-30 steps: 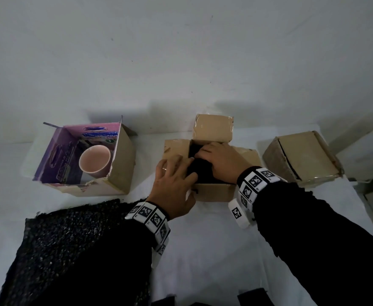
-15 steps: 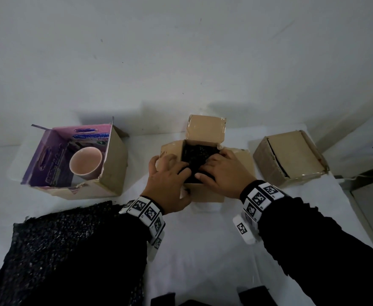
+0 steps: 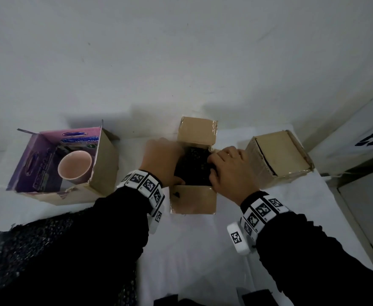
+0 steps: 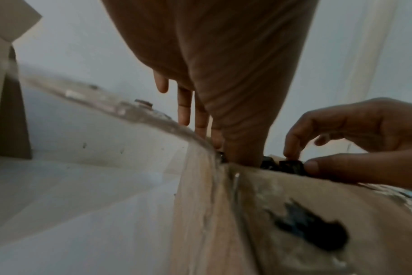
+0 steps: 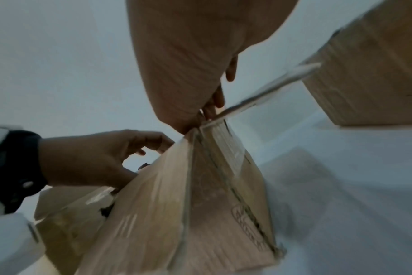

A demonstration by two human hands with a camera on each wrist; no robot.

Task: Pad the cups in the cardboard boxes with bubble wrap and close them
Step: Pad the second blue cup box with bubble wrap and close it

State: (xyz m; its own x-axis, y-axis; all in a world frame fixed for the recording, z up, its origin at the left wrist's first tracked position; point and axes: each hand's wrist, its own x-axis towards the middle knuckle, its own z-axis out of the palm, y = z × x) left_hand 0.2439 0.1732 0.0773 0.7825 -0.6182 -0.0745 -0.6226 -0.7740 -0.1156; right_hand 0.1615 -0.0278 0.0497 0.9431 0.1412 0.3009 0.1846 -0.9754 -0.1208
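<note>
The middle cardboard box [image 3: 193, 200] stands open, its back flap [image 3: 197, 131] upright, with black bubble wrap [image 3: 192, 166] filling the opening. My left hand [image 3: 161, 161] lies over the box's left flap; its fingers [image 4: 183, 108] are straight and the thumb dips into the front left corner. At the right rim, my right hand [image 3: 229, 168] has curled fingers, and its thumb and forefinger pinch the bubble wrap [image 4: 292, 164]. Any cup in this box is hidden. A pink cup [image 3: 75, 165] stands in the open left box [image 3: 102, 171].
A closed cardboard box [image 3: 278, 157] sits just right of my right hand. A large sheet of black bubble wrap [image 3: 33, 250] lies at the near left, partly under my left sleeve. The white wall is close behind the boxes. The table edge runs at the right.
Both hands have moved apart from the middle of the box opening to its left and right sides. The black bubble wrap now shows between them.
</note>
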